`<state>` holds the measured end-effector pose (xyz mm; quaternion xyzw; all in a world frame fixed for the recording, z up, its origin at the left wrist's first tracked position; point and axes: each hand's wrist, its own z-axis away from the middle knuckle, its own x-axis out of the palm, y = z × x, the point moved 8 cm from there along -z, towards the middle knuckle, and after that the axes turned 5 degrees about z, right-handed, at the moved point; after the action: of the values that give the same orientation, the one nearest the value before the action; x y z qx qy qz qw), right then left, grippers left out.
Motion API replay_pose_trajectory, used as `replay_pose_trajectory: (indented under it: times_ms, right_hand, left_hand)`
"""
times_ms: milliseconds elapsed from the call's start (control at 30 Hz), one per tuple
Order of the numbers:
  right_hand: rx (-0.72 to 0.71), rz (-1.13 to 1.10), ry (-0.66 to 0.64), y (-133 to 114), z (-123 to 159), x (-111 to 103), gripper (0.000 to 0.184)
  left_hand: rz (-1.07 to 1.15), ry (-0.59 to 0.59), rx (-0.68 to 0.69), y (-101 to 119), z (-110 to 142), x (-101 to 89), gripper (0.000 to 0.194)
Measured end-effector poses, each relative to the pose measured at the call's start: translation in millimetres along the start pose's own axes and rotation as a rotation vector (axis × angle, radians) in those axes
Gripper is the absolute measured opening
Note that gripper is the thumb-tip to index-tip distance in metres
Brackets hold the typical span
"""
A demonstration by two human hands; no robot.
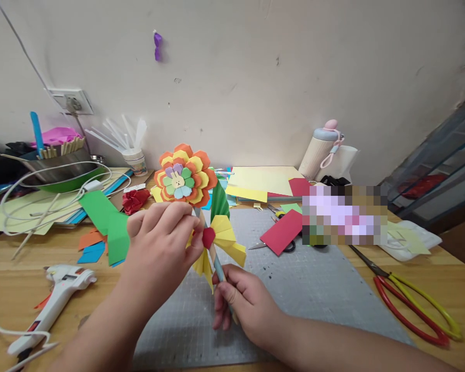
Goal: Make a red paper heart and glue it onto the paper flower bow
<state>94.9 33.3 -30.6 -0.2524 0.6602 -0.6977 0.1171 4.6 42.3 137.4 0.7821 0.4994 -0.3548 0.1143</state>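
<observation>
A paper flower (199,178) with orange and yellow layered petals and a small rabbit face in its centre stands upright in front of me. My right hand (244,302) is wrapped round the lower part of its pale blue and tan stem (219,269). On the stem sits a yellow paper bow (227,237) with a red centre (208,237). The fingers of my left hand (165,230) are closed in a pinch at the bow's left side, hiding part of it. Behind the bow, a pleated green paper leaf (219,201) rises beside the flower head.
A grey cutting mat (313,294) lies below my hands. Red-and-yellow-handled scissors (406,299) lie at right, a white glue gun (60,294) at left. Green paper (106,219), red paper (282,232), a pan (62,165) of sticks and a bottle (320,150) stand or lie around.
</observation>
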Motion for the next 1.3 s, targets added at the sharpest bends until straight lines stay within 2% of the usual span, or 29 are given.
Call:
replay_pose_trajectory:
  times_ms: [167,567,700,867,1000,1167,1300]
  right_hand:
    - [0.042,-0.115,0.003,3.5,-0.1,2.3,0.035]
    - [0.082,-0.157,0.018,4.3,-2.6,2.0,0.041]
    - [0.092,-0.163,0.022,3.7,-3.1,2.3,0.044]
    - [0.138,-0.190,0.030,5.5,-3.8,2.3,0.046]
    - [0.124,-0.214,0.062,5.2,-5.6,-1.3,0.044]
    - [0.095,-0.207,0.114,1.0,-4.4,-6.2,0.043]
    - [0.077,-0.177,0.220,-6.1,-4.0,-17.6,0.042]
  left_hand:
    - [-0.010,0.005,-0.027,-0.9,1.5,5.1,0.004]
    - [-0.003,0.009,-0.071,-5.1,3.7,11.4,0.003]
    - [-0.003,0.019,-0.081,-6.7,3.4,11.4,0.004]
    - [0.014,0.072,-0.168,-18.5,3.0,5.0,0.005]
    - [0.191,0.083,-0.294,-27.6,3.5,3.2,0.007]
    - [0.611,-0.036,-0.466,-34.4,6.6,17.3,0.010]
    - [0.700,-0.063,-0.524,-37.9,7.4,21.8,0.011]
